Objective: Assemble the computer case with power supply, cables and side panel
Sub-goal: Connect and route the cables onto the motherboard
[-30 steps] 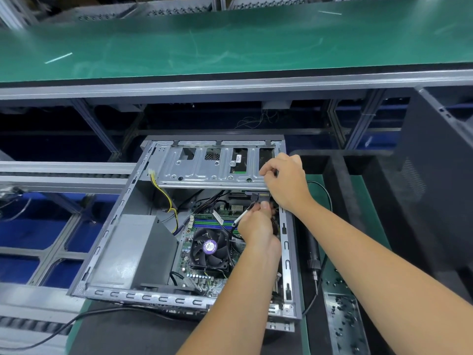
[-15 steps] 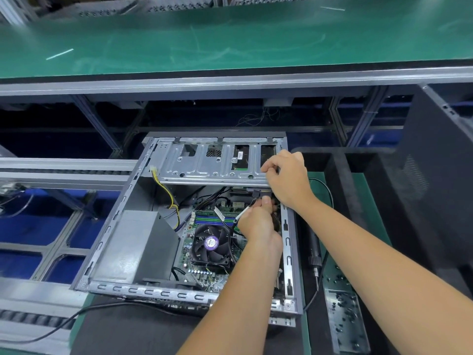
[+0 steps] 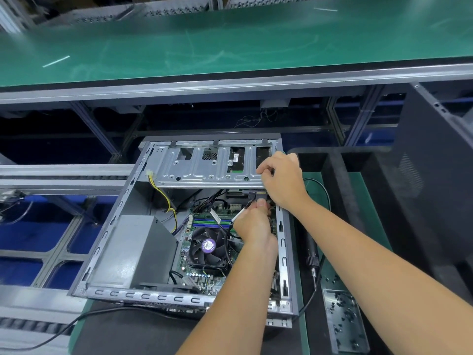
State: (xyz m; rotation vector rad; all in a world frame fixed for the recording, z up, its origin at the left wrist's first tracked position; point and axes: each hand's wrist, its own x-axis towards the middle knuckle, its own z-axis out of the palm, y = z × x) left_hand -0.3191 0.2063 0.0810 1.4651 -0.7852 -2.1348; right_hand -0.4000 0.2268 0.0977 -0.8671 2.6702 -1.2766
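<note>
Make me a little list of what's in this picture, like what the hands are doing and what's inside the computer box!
Box: open computer case lying on its side, side panel off
Left hand: fingers curled round a cable plug just under the drive cage
Right hand: pinching at the right edge of the drive cage
Inside: black fan on the green motherboard, grey power supply at left, yellow wires
Beside the box: electric screwdriver and a tray of screws on the right
</note>
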